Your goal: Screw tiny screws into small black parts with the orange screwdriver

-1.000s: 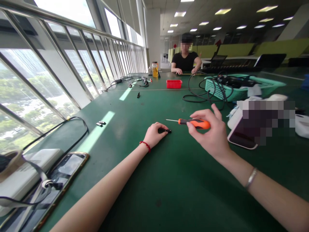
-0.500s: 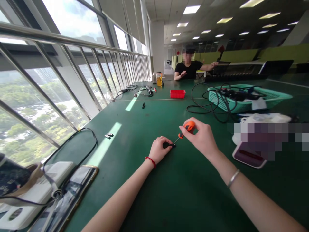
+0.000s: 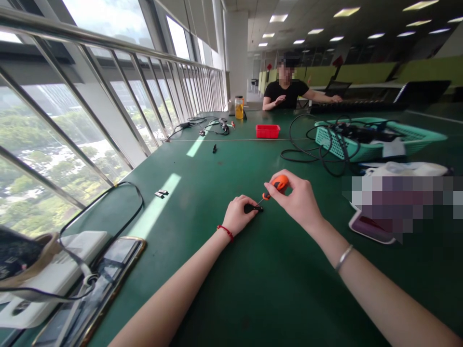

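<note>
My right hand (image 3: 298, 197) is closed around the orange and black handle of a screwdriver (image 3: 279, 182). Its thin shaft slants down to the left, and the tip meets a small black part (image 3: 258, 208) on the green table. My left hand (image 3: 240, 214), with a red cord at the wrist, pinches this black part and holds it against the tabletop. The fingers cover much of the part, so its exact kind cannot be made out.
A red tray (image 3: 267, 131) stands farther back, with a green basket (image 3: 379, 140) of cables to its right. Small pieces (image 3: 161, 193) lie at left. A phone (image 3: 372, 226) sits at right, a power strip (image 3: 54, 279) at near left. A person (image 3: 285, 91) sits across the table.
The whole view has shifted slightly, so the table sits higher. The screwdriver leans a little lower toward the black part. Across the table, the person's outstretched hand has lowered.
</note>
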The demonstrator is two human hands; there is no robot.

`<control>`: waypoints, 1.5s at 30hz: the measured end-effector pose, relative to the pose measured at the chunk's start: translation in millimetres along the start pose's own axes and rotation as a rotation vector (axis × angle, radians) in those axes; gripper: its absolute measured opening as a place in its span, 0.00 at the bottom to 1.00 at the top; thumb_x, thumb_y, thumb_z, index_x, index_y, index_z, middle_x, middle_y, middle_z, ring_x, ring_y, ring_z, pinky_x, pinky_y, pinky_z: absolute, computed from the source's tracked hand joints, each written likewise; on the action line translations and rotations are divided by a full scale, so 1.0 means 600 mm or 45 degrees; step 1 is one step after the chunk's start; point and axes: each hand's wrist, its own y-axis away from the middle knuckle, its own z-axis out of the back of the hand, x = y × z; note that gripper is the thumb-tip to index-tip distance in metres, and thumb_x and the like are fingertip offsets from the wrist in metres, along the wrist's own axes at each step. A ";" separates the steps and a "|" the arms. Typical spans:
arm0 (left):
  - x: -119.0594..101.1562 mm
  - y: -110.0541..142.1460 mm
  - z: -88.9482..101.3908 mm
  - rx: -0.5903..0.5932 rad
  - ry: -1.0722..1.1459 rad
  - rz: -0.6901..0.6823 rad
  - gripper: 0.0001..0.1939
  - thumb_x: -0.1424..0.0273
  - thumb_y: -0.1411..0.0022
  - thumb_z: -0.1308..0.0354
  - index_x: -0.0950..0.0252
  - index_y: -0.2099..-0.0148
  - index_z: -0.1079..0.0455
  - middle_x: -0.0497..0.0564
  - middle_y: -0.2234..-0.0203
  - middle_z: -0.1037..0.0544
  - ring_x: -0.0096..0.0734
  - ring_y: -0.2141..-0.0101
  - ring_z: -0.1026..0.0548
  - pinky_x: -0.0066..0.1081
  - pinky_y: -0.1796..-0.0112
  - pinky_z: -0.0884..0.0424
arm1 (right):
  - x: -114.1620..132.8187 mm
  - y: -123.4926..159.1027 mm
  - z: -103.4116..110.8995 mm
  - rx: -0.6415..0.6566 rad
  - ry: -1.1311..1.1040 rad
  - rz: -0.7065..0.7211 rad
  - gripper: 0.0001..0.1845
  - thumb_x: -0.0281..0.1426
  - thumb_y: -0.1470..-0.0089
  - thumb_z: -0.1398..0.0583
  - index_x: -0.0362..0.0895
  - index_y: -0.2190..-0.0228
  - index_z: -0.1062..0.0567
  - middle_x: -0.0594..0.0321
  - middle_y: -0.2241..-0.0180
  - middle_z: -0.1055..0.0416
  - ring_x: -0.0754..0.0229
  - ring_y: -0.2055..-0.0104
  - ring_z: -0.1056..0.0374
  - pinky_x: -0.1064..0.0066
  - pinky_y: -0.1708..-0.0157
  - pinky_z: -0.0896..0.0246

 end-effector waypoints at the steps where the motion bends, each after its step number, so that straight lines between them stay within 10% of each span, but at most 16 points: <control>1: 0.001 0.000 0.000 0.000 0.001 -0.002 0.04 0.73 0.47 0.39 0.63 0.66 0.28 0.50 0.65 0.24 0.35 0.61 0.28 0.37 0.55 0.33 | 0.000 0.001 0.000 0.000 0.007 0.006 0.14 0.44 0.49 0.43 0.46 0.73 0.32 0.66 0.78 0.33 0.64 0.78 0.41 0.72 0.74 0.47; 16: -0.001 0.000 -0.002 -0.014 -0.043 -0.033 0.04 0.75 0.48 0.40 0.64 0.67 0.28 0.49 0.66 0.24 0.35 0.63 0.29 0.35 0.57 0.32 | 0.043 -0.037 0.000 0.062 0.261 0.030 0.07 0.33 0.56 0.44 0.48 0.70 0.32 0.67 0.75 0.31 0.63 0.76 0.40 0.72 0.77 0.53; 22: 0.001 -0.001 -0.005 -0.019 -0.052 -0.048 0.04 0.75 0.48 0.40 0.64 0.67 0.29 0.49 0.66 0.24 0.35 0.63 0.28 0.35 0.57 0.32 | 0.032 -0.029 0.009 0.045 0.447 0.059 0.18 0.46 0.46 0.50 0.48 0.76 0.31 0.65 0.81 0.34 0.62 0.79 0.42 0.71 0.78 0.57; 28: 0.001 -0.002 -0.006 -0.016 -0.025 -0.040 0.04 0.76 0.48 0.40 0.65 0.67 0.29 0.50 0.67 0.24 0.34 0.63 0.28 0.34 0.58 0.31 | 0.033 -0.029 0.010 0.043 0.393 0.078 0.10 0.35 0.54 0.44 0.48 0.66 0.31 0.67 0.77 0.32 0.62 0.77 0.41 0.73 0.78 0.55; 34: 0.002 -0.003 -0.005 -0.020 -0.020 -0.057 0.04 0.76 0.49 0.40 0.65 0.68 0.29 0.50 0.67 0.24 0.34 0.63 0.28 0.34 0.58 0.31 | 0.029 -0.028 -0.001 0.034 0.428 0.074 0.19 0.49 0.47 0.48 0.48 0.74 0.30 0.64 0.80 0.33 0.60 0.77 0.40 0.72 0.78 0.56; 40: -0.001 -0.001 -0.004 -0.013 -0.011 -0.059 0.04 0.77 0.49 0.40 0.65 0.68 0.30 0.49 0.67 0.24 0.34 0.64 0.28 0.34 0.59 0.31 | 0.026 -0.027 -0.007 0.000 0.317 0.083 0.14 0.35 0.56 0.42 0.48 0.64 0.32 0.69 0.79 0.34 0.63 0.79 0.41 0.73 0.78 0.54; 45: 0.000 -0.001 -0.006 -0.020 -0.009 -0.061 0.04 0.77 0.49 0.40 0.65 0.68 0.30 0.49 0.67 0.24 0.33 0.64 0.28 0.34 0.59 0.31 | 0.024 -0.027 -0.009 -0.046 0.382 0.084 0.14 0.45 0.52 0.43 0.48 0.69 0.32 0.67 0.80 0.35 0.61 0.78 0.40 0.72 0.79 0.56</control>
